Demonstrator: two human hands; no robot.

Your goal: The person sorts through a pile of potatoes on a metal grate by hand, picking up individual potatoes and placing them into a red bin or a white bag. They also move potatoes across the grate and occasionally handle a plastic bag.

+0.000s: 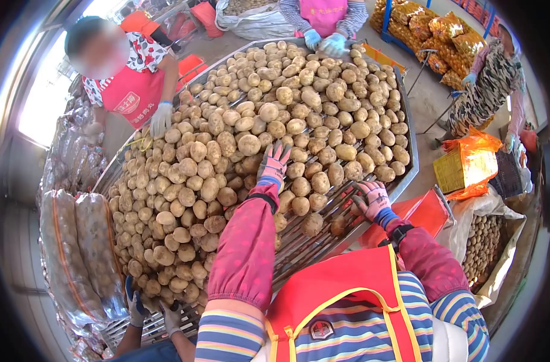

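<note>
Potatoes point(269, 111): heaped all over the slatted sorting bench point(408, 175), thickest on the far and left side from where this person stands. The near right corner is almost bare rails, I'd guess because that's where people keep picking them off.

Left hand point(274, 164): gloved, stretched forward over the pile, fingers spread and flat, so the grip is open and holding nothing. Potatoes sit right under the fingertips and on both sides of it. Palm-down like that looks like raking or feeling through them rather than pinching one out.

Right hand point(371, 199): also gloved, lower down by the near edge of the bench, fingers curled loosely over the rails. Grip looks open, nothing in it that I can see. A couple of stray potatoes point(314, 224) lie just left of it.

Sleeves: long pink oversleeves on both arms, probably to keep the dirt off.

Other people: one in a pink apron point(130, 93) far left of the left hand with a gloved hand on the pile, another at the far end point(323, 18) with blue gloves, one off to the right point(489, 84). Two more gloved hands point(151, 311) at the near left edge.

Around: orange mesh sacks point(432, 30) stacked far right, a yellow crate point(465, 169) right of the right hand, bagged potatoes point(76, 253) on the left.
</note>
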